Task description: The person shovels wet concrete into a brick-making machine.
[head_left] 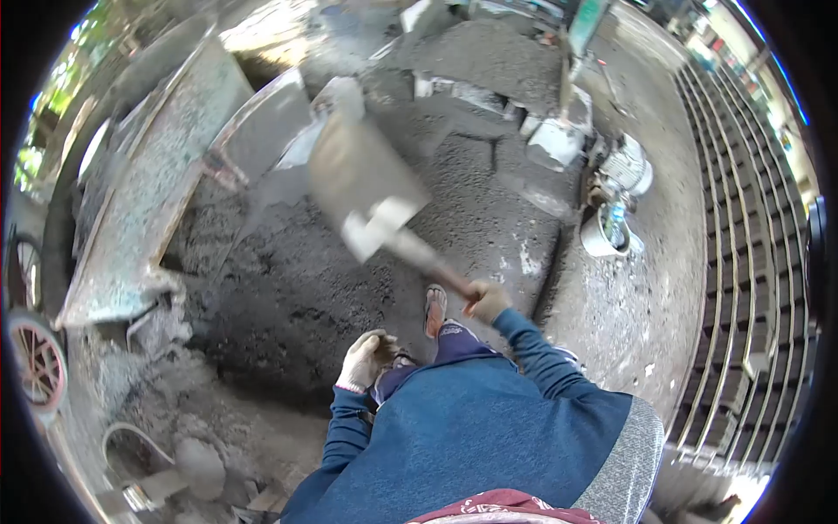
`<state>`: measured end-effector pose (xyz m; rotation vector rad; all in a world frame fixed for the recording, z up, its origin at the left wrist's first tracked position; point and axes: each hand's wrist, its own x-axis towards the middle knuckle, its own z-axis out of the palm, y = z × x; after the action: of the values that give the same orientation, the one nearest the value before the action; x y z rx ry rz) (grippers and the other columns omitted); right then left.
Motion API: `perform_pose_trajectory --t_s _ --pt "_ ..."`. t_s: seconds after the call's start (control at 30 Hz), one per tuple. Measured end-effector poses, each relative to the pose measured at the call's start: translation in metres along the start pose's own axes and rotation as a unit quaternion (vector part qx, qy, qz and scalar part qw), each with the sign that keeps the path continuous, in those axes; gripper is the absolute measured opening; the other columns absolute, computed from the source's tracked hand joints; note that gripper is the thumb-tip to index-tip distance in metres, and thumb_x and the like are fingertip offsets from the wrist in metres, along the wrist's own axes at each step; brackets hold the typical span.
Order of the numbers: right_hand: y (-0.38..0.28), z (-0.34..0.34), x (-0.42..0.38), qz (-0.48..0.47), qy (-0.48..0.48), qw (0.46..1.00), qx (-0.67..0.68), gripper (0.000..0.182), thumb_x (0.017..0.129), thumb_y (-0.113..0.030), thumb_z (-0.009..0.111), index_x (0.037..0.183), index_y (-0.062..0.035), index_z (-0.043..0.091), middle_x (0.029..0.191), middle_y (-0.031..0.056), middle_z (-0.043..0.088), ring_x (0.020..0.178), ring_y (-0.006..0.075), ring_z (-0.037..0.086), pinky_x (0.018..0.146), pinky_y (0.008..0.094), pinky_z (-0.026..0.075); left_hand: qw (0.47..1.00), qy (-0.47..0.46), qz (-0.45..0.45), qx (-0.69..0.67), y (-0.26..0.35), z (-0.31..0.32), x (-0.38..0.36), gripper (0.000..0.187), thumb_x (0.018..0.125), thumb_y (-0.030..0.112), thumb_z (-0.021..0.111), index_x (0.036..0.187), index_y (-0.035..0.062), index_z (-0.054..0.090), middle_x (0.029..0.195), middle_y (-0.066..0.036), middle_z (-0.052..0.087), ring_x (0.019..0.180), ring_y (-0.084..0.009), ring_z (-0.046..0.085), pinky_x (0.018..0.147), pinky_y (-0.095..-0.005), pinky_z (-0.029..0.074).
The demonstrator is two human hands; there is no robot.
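Observation:
My right hand (489, 302), in a pale work glove, is closed around the end of a shovel's wooden handle (449, 278). The shovel blade (362, 166), smeared by motion, hangs ahead of me to the left, above dark, damp cement-like mix (305, 271). No load can be made out on it. By my left knee, my gloved left hand (367, 360) is held with its fingers curled in, apart from the shovel, and nothing shows in it. One sandalled foot (436, 307) stands on the dark floor between my hands.
A worn greenish metal panel (157, 183) leans at left, near a red-rimmed wheel (39, 362). To the right are a motor (627, 166), a pale bucket (602, 237) and long racks of grey blocks (742, 262). A heap of grey material (489, 57) lies at the back.

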<state>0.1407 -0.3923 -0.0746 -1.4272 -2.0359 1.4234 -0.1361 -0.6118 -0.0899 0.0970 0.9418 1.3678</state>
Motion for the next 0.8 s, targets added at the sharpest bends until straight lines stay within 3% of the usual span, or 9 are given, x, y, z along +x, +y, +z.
perform_pose_trajectory --t_s 0.07,0.1,0.17,0.27,0.3,0.43,0.57,0.7,0.8 --pt "0.047 0.035 -0.004 0.054 -0.169 0.975 0.135 0.037 0.065 -0.001 0.075 0.101 -0.0068 0.073 0.087 0.0060 0.071 0.082 0.0189 0.069 0.072 0.0338 0.054 0.996 -0.086 0.032 -0.015 0.000 0.038 0.041 0.031 0.100 0.019 0.058 0.126 0.0024 0.058 0.116 -0.019 0.068 0.103 -0.0348 0.067 0.092 -0.0468 0.054" --pt "0.038 0.038 -0.013 0.008 -0.169 0.985 0.029 0.040 0.065 -0.011 0.075 0.104 -0.0059 0.072 0.094 0.0110 0.072 0.090 0.0254 0.069 0.077 0.0361 0.054 0.991 -0.112 0.029 -0.069 -0.007 0.051 0.062 0.035 0.100 0.020 0.058 0.130 0.0026 0.055 0.119 -0.020 0.066 0.104 -0.0356 0.066 0.094 -0.0487 0.053" --pt "0.031 0.048 -0.021 -0.068 -0.123 0.984 -0.113 0.046 0.065 -0.021 0.077 0.109 -0.0061 0.072 0.106 0.0163 0.072 0.099 0.0320 0.068 0.086 0.0390 0.053 0.991 -0.074 0.022 -0.106 0.007 0.129 0.071 0.031 0.099 0.028 0.056 0.119 0.0038 0.058 0.112 -0.017 0.064 0.099 -0.0328 0.062 0.096 -0.0497 0.049" --pt "0.025 0.005 -0.012 -0.028 -0.105 0.994 0.031 0.045 0.075 -0.024 0.077 0.118 -0.0105 0.070 0.113 0.0141 0.070 0.106 0.0326 0.066 0.091 0.0432 0.051 0.986 0.109 0.006 -0.126 -0.010 0.132 0.119 0.031 0.098 0.037 0.057 0.080 0.0138 0.046 0.076 -0.002 0.046 0.075 -0.0195 0.049 0.087 -0.0420 0.050" --pt "0.031 -0.025 -0.006 -0.039 -0.037 0.999 -0.004 0.044 0.077 -0.025 0.076 0.118 -0.0111 0.069 0.111 0.0137 0.070 0.106 0.0324 0.066 0.091 0.0435 0.051 0.984 0.066 -0.007 -0.166 -0.025 0.081 0.153 0.031 0.097 0.038 0.056 0.078 0.0165 0.044 0.070 0.001 0.045 0.070 -0.0180 0.049 0.084 -0.0408 0.051" --pt "0.025 -0.138 -0.024 -0.058 0.239 0.955 -0.167 0.037 0.083 -0.025 0.071 0.118 -0.0135 0.068 0.110 0.0105 0.069 0.106 0.0305 0.064 0.092 0.0442 0.050 0.954 0.270 -0.076 -0.104 -0.068 -0.015 0.265 0.039 0.093 0.051 0.057 0.080 0.0154 0.046 0.069 0.000 0.047 0.060 -0.0226 0.047 0.077 -0.0447 0.053" --pt "0.009 -0.241 -0.072 0.087 0.394 0.874 -0.273 0.036 0.082 -0.030 0.072 0.116 -0.0174 0.070 0.110 0.0097 0.066 0.110 0.0326 0.061 0.091 0.0482 0.049 0.963 0.180 -0.186 0.081 -0.097 0.104 0.334 0.039 0.093 0.051 0.057 0.081 0.0153 0.047 0.070 0.000 0.048 0.060 -0.0227 0.047 0.076 -0.0454 0.053" --pt "0.040 -0.270 -0.077 0.321 0.207 0.913 -0.146 0.050 0.086 -0.039 0.070 0.129 -0.0156 0.062 0.125 0.0179 0.063 0.119 0.0376 0.061 0.097 0.0499 0.051 0.953 0.060 -0.246 0.169 -0.126 0.229 0.371 0.038 0.092 0.051 0.057 0.083 0.0152 0.048 0.070 -0.001 0.049 0.060 -0.0228 0.048 0.075 -0.0462 0.053" --pt "0.061 -0.263 -0.070 0.338 0.211 0.903 -0.164 0.049 0.085 -0.031 0.068 0.128 -0.0093 0.061 0.126 0.0223 0.062 0.117 0.0386 0.063 0.097 0.0470 0.052 0.934 -0.016 -0.293 0.207 -0.159 0.302 0.368 0.038 0.092 0.052 0.057 0.084 0.0151 0.049 0.071 -0.001 0.049 0.060 -0.0229 0.049 0.074 -0.0467 0.053"
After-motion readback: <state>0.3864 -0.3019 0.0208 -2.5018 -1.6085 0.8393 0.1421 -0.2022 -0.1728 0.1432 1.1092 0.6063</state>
